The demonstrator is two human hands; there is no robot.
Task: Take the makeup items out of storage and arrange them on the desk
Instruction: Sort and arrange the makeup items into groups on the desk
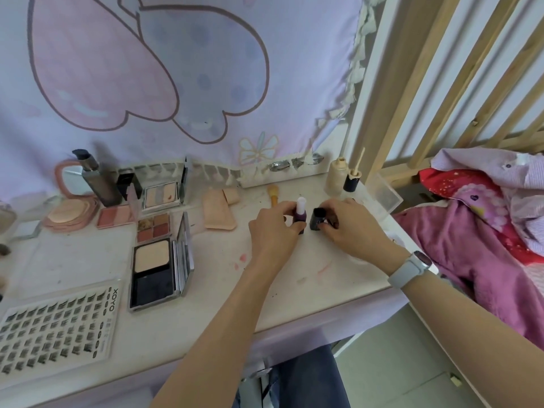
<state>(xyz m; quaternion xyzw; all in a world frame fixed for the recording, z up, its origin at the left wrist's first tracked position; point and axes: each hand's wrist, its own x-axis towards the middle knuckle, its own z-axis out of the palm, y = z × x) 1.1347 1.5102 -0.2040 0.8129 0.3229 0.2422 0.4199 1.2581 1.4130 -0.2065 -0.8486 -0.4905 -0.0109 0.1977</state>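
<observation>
Head view, one frame; entries run from the hands outward.

1. Left hand (pixel 272 231): fingers curled round a small purple bottle (pixel 300 215) with a white neck or applicator standing uncapped at the top. Bottle upright, base on or just above the counter (pixel 338 278); contact cannot be told.
2. Right hand (pixel 350 228): fingers curled about a short dark cap (pixel 318 219), likewise upright. A pale watch band sits on this wrist.
3. Relation of 1 and 2: bottle and cap stand side by side, just apart, long axes both vertical, cap to the right of the bottle and lower than its white tip. Judged: to close the bottle, the cap would have to rise above the tip and cross leftward, the right hand being the nearer for it; if the pair stays open, each merely needs a spot on the counter.
4. Counter, right rear: a beige foundation bottle (pixel 334 178), open, and beside it a dark cap with wand (pixel 353 179) standing on end.
5. Counter, centre rear: a small orange-handled brush (pixel 273 195) and a peach puff case (pixel 217 213).
6. Counter, left: open powder compact (pixel 153 275), eyeshadow palette (pixel 153 228), blush pan (pixel 114 216), a grey pump bottle (pixel 97 181), a pink hand mirror (pixel 70 178), a lash tray (pixel 59 328).

Judged progress: most items already laid out; storage not in view.
</observation>
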